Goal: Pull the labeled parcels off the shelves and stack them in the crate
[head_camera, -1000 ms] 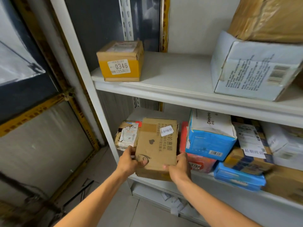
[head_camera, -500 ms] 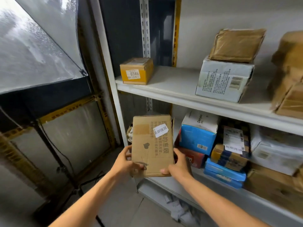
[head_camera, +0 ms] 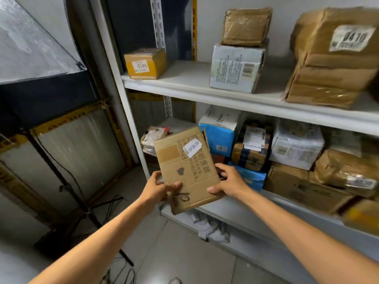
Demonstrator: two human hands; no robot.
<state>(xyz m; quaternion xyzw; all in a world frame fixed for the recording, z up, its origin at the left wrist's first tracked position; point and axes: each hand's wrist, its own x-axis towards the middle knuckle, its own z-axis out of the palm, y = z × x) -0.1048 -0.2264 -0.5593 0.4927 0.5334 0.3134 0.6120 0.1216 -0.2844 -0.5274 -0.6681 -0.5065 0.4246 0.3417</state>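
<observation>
A flat brown cardboard parcel (head_camera: 187, 169) with a white sticker and printed characters is held in the air in front of the middle shelf (head_camera: 235, 210), tilted a little to the left. My left hand (head_camera: 159, 186) grips its lower left edge, thumb on the front face. My right hand (head_camera: 227, 181) grips its right edge, thumb on the front. More labeled parcels stay on the shelves: a yellow box marked 0346 (head_camera: 144, 63) and a taped brown parcel marked 0410 (head_camera: 332, 56) on the upper shelf (head_camera: 188, 87). No crate is in view.
The middle shelf is packed with a blue and white box (head_camera: 219, 134), a white bag (head_camera: 295, 146) and brown cartons (head_camera: 303, 187). A white barcode box (head_camera: 235, 68) carries a brown packet (head_camera: 246, 26). A black tripod stand (head_camera: 86, 212) and cables are on the floor at left.
The brown parcel has come off the middle shelf toward me and tipped leftward, still in both hands. The view has backed away and swung right, showing more shelf.
</observation>
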